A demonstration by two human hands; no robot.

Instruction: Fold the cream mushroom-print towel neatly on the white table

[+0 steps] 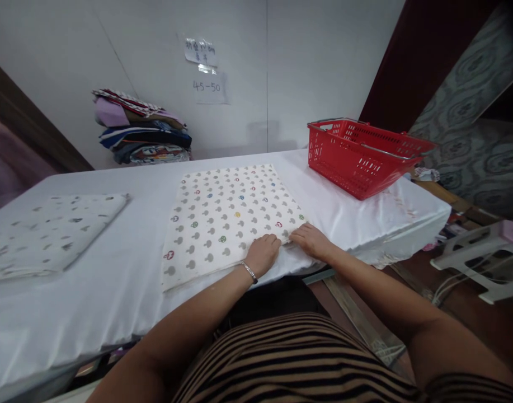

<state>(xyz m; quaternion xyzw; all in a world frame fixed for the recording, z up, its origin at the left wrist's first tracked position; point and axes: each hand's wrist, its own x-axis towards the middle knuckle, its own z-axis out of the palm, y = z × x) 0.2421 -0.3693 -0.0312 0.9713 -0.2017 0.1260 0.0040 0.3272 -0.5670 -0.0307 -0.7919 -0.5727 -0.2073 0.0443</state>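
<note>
A cream cloth (235,215), printed with grey and a few coloured mushroom shapes, lies flat as a folded rectangle on the white-covered table (142,224). At its near edge, my left hand (262,256), with a bracelet at the wrist, is closed with its fingers curled over the fabric. My right hand (311,240) grips the near right corner of the same cloth, a short way from the left. The fingertips of both hands are partly hidden at the fold.
Another folded white cloth (55,232) with a leaf-like print lies at the left. A pile of folded fabrics (145,131) rests against the wall. A red basket (357,159) stands at the back right. A pale plastic stool (478,252) is beyond the table's right end.
</note>
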